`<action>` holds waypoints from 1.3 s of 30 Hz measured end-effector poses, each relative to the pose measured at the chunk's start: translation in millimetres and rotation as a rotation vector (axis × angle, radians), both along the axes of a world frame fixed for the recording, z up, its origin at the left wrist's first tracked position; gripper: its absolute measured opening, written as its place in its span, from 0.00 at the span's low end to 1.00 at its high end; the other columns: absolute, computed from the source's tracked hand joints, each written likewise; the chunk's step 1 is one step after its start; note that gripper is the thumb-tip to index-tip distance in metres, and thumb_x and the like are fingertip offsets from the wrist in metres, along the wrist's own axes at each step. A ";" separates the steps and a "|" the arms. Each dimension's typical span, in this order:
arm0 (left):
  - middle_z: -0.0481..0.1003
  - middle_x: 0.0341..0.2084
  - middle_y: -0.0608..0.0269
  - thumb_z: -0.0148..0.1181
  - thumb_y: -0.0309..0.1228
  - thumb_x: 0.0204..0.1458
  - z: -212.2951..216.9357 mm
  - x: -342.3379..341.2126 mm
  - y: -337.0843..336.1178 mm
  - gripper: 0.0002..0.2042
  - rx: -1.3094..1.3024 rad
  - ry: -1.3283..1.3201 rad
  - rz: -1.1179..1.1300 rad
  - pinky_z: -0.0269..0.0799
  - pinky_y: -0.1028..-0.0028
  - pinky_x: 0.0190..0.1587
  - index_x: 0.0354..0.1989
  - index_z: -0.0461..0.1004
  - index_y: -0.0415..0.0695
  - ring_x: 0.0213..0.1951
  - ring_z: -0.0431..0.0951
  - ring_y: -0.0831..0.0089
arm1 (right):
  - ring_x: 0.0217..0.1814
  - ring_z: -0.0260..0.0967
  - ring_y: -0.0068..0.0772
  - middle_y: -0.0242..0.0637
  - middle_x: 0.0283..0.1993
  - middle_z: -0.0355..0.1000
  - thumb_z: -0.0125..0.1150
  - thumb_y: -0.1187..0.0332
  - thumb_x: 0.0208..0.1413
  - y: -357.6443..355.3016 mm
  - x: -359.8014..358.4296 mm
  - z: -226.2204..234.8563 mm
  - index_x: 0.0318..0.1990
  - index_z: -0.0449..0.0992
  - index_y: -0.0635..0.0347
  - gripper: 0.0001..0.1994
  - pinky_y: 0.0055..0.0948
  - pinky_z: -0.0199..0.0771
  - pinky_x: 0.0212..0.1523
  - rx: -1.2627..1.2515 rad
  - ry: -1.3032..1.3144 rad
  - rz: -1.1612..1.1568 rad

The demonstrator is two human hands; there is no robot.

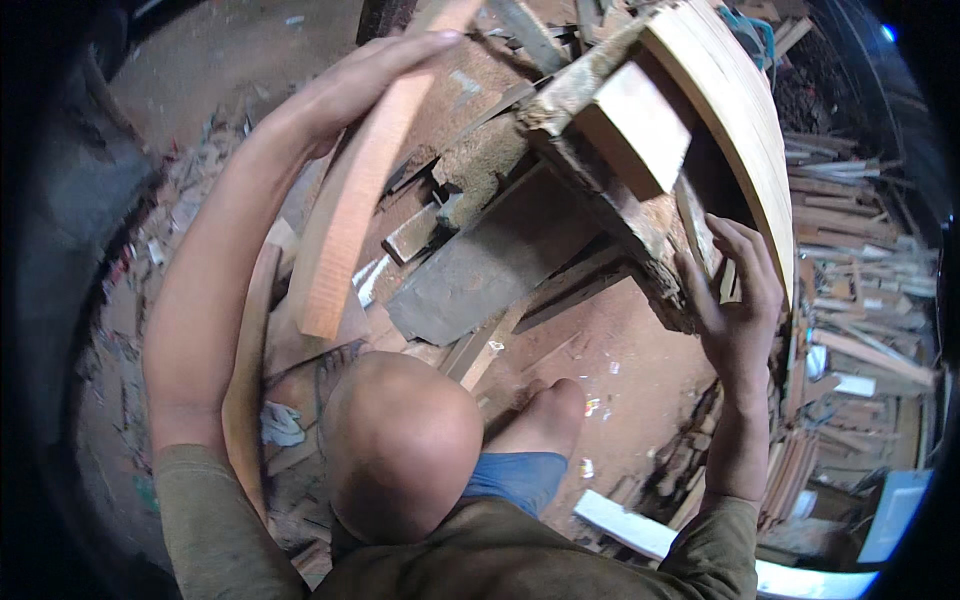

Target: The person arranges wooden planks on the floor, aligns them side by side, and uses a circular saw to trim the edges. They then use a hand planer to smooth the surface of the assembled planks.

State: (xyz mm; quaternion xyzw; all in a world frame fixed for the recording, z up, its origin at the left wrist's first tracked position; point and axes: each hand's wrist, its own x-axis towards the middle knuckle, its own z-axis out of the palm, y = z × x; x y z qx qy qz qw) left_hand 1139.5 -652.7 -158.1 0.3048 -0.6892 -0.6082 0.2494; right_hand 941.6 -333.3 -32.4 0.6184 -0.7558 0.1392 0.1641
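Observation:
My left hand (355, 85) is closed over a long, squared wooden plank (362, 185), its fingers lying across the upper part. The plank slants down toward my bent knee, with its cut end nearest me. At the right, my right hand (742, 300) has curved fingers held apart and holds nothing that I can see. It is beside a rough, worn timber (610, 205) and a thin wood strip (692, 220). On the timber sits a pale rectangular wood block (640, 125), apart from both hands.
Tall pale boards (735, 100) stand right of the block. A grey flat board (490, 260) leans below the timber, among sawdust (490, 155). Stacked wood offcuts (850, 260) line the right side. A white strip (625, 522) lies near my right sleeve.

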 end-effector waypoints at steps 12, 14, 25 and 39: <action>0.81 0.36 0.55 0.61 0.57 0.56 -98.0 7.5 -14.8 0.33 0.604 0.130 -0.204 0.83 0.77 0.31 0.51 0.75 0.35 0.31 0.84 0.74 | 0.40 0.71 0.38 0.39 0.40 0.70 0.79 0.71 0.38 -79.6 -0.7 -35.1 0.57 0.73 0.57 0.34 0.37 0.74 0.38 0.150 0.399 -0.069; 0.81 0.40 0.46 0.64 0.56 0.55 -109.5 3.6 -16.8 0.32 0.668 0.318 -0.218 0.85 0.70 0.36 0.51 0.76 0.34 0.36 0.86 0.67 | 0.43 0.72 0.38 0.40 0.42 0.71 0.80 0.70 0.37 -78.7 -11.5 -38.1 0.57 0.74 0.56 0.33 0.36 0.75 0.40 0.079 0.502 0.075; 0.76 0.53 0.49 0.51 0.38 0.64 -13.5 71.1 -44.7 0.19 -0.274 0.008 -0.233 0.68 0.66 0.59 0.54 0.77 0.37 0.53 0.76 0.66 | 0.49 0.74 0.41 0.41 0.49 0.72 0.83 0.70 0.34 -84.2 -7.3 -32.0 0.53 0.76 0.57 0.33 0.37 0.77 0.50 -0.082 0.592 0.149; 0.80 0.33 0.61 0.52 0.44 0.65 20.2 53.3 -35.5 0.22 -0.122 0.131 -0.215 0.74 0.77 0.36 0.46 0.79 0.33 0.29 0.79 0.80 | 0.47 0.74 0.45 0.42 0.45 0.74 0.80 0.71 0.33 -69.2 -4.6 -28.1 0.43 0.77 0.59 0.25 0.39 0.75 0.47 -0.094 0.381 0.086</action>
